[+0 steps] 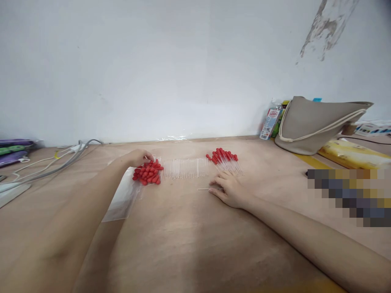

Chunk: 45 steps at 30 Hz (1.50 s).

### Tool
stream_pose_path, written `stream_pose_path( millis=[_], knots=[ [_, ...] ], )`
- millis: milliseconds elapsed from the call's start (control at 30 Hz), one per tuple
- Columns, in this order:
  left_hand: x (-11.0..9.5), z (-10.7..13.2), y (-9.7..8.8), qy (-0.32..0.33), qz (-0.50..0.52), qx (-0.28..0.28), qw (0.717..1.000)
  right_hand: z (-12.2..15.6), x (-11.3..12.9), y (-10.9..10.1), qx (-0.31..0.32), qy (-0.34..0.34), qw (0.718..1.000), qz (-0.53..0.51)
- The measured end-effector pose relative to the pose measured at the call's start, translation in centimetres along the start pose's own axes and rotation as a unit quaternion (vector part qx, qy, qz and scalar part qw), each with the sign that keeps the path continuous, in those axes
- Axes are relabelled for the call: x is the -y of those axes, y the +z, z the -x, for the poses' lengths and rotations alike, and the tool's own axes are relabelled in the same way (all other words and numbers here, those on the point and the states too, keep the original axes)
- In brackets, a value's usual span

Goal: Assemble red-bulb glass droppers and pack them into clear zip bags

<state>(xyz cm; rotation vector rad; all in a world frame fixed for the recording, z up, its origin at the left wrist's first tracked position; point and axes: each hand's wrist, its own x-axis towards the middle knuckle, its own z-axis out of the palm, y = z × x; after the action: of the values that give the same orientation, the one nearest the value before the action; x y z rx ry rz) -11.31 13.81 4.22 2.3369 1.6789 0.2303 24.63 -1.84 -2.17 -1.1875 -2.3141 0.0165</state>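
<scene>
My left hand [141,158] reaches over the back of a pile of red rubber dropper bulbs [148,174]. Its fingers curl down at the pile's top, and what they pinch, if anything, is hidden. Beneath the bulbs lies a clear plastic bag [120,203]. A row of thin clear glass tubes [185,168] lies side by side in the middle. My right hand [229,190] rests low on the table, its fingers closed on one glass tube [203,189] that points left. Just behind it lie several droppers [225,158], clear tubes with red bulbs on their far ends.
At the back right, a bottle [270,121] stands beside a grey bag [317,122] with a cord. A yellow packet [351,154] lies farther right. Cables [65,160] and purple and green packets [15,150] are at the left. A white wall [152,73] closes off the table's back.
</scene>
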Motion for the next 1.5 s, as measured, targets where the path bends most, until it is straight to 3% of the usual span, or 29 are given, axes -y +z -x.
stream_pose_path(
  millis=[133, 333, 467, 600, 733, 833, 967, 1100, 1233, 1300, 1367, 1500],
  knots=[
    [0.0, 0.3, -0.3, 0.008, 0.019, -0.014, 1.000, 0.0, -0.2, 0.2, -0.003, -0.029, 1.000, -0.009],
    [-0.4, 1.7, -1.3, 0.026, 0.067, -0.082, 0.994, 0.0, -0.6, 0.6, -0.014, -0.052, 0.998, -0.033],
    [-1.7, 3.0, -1.4, 0.039, 0.085, -0.117, 0.989, 0.0, -0.7, 0.7, -0.018, -0.055, 0.998, -0.038],
    [-5.0, 5.0, 0.2, 0.110, 0.096, -0.165, 0.975, 0.0, -0.8, 0.8, -0.020, -0.059, 0.997, -0.046],
    [-8.1, 6.7, 3.3, 0.175, 0.061, -0.141, 0.973, 0.0, -0.9, 0.9, -0.015, -0.057, 0.997, -0.052],
    [-8.8, 7.2, 5.1, 0.232, -0.094, -0.149, 0.957, 0.0, -0.8, 0.8, -0.013, -0.054, 0.997, -0.052],
    [-8.5, 7.3, 5.8, 0.221, -0.204, -0.204, 0.932, 0.0, -0.7, 0.8, -0.013, -0.057, 0.997, -0.059],
    [-9.5, 7.8, 5.9, 0.199, -0.170, -0.293, 0.920, 0.0, -0.8, 0.8, -0.012, -0.058, 0.996, -0.060],
    [-12.3, 9.4, 6.6, 0.232, -0.055, -0.369, 0.898, 0.0, -0.9, 0.9, -0.010, -0.055, 0.997, -0.060],
    [-14.0, 10.3, 7.3, 0.255, 0.032, -0.350, 0.901, 0.0, -0.9, 0.9, -0.013, -0.058, 0.996, -0.060],
    [-15.3, 11.0, 8.3, 0.234, 0.128, -0.286, 0.920, 0.0, -0.8, 0.9, -0.024, -0.053, 0.996, -0.063],
    [-16.1, 10.8, 10.6, 0.193, 0.279, -0.174, 0.924, 0.1, -0.7, 1.0, -0.063, -0.016, 0.995, -0.075]
  ],
)
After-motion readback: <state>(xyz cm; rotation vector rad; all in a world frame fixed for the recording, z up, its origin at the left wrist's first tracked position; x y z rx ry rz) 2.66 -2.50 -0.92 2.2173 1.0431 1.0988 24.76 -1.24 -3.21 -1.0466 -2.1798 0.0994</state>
